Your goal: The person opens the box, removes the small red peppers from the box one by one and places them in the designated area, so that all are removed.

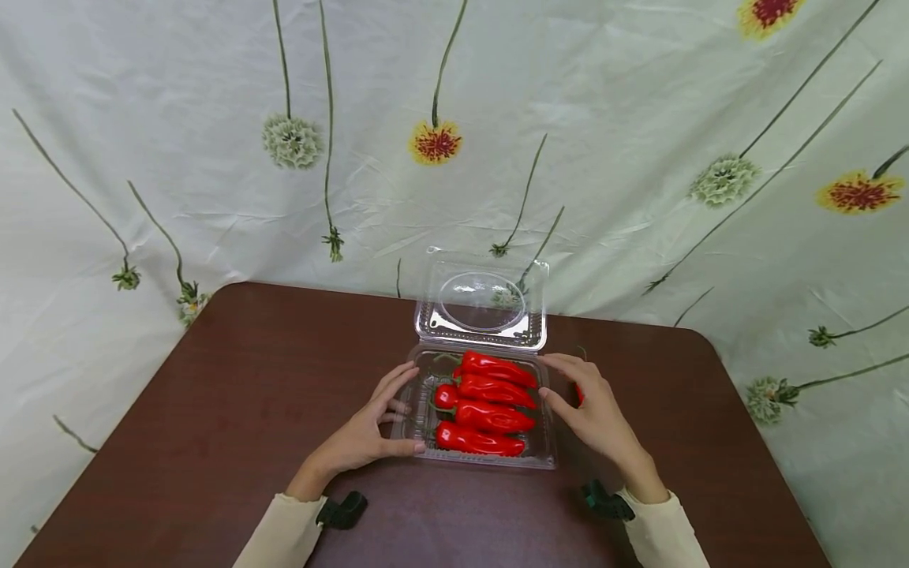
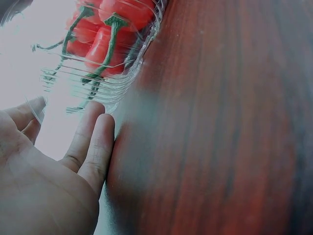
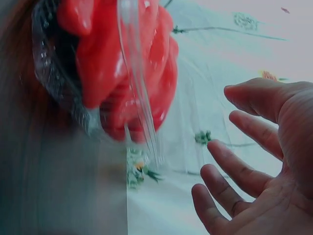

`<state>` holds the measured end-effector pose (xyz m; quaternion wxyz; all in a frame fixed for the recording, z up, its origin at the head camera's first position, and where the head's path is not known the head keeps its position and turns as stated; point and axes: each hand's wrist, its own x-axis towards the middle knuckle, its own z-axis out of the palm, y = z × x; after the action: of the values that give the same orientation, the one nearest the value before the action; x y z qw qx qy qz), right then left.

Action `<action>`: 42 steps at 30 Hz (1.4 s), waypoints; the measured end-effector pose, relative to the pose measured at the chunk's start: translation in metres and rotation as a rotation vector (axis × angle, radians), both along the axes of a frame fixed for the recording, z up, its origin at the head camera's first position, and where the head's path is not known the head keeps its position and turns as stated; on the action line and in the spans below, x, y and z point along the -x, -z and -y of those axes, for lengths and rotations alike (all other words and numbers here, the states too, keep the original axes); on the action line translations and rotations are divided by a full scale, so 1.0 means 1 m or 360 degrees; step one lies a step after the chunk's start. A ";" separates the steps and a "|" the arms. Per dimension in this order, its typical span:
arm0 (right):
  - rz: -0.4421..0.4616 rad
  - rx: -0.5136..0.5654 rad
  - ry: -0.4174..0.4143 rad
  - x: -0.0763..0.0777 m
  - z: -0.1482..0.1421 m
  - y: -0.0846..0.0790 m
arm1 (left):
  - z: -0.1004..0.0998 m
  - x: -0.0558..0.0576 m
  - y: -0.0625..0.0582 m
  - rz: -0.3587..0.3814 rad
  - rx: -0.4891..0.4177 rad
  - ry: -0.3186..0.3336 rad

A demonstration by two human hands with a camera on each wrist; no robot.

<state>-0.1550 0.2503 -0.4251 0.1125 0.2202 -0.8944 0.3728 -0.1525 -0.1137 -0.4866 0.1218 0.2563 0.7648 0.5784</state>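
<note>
A clear plastic clamshell container [image 1: 497,462] sits on the table with its lid [image 1: 483,304] raised at the back. Several red peppers [image 1: 493,416] lie inside in a stack of rows, green stems [image 2: 108,46] toward the left. My left hand [image 1: 365,434] is at the container's left side, thumb by the front left corner and fingers along the side wall. Its straight fingers [image 2: 98,142] reach the ribbed wall in the left wrist view. Beside the right wall is my right hand [image 1: 592,406], its fingers loosely spread and holding nothing.
Another red object [image 1: 580,394], with a thin green stem above it, lies right of the container, mostly hidden by the right hand. A dark brown table [image 1: 284,355] bears everything. Behind it hangs a white flowered cloth [image 1: 369,158].
</note>
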 end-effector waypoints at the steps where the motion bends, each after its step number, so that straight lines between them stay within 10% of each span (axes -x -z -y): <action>1: 0.0002 -0.0003 -0.0015 -0.001 0.002 0.000 | 0.000 0.000 0.000 -0.0001 0.0002 0.0000; 42: 0.0177 0.0036 -0.0451 -0.005 0.051 0.022 | 0.000 0.000 0.002 0.0016 0.0000 -0.0019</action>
<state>-0.1499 0.1990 -0.4472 0.0116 0.3218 -0.8550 0.4065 -0.1521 -0.1137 -0.4888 0.1222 0.2489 0.7658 0.5802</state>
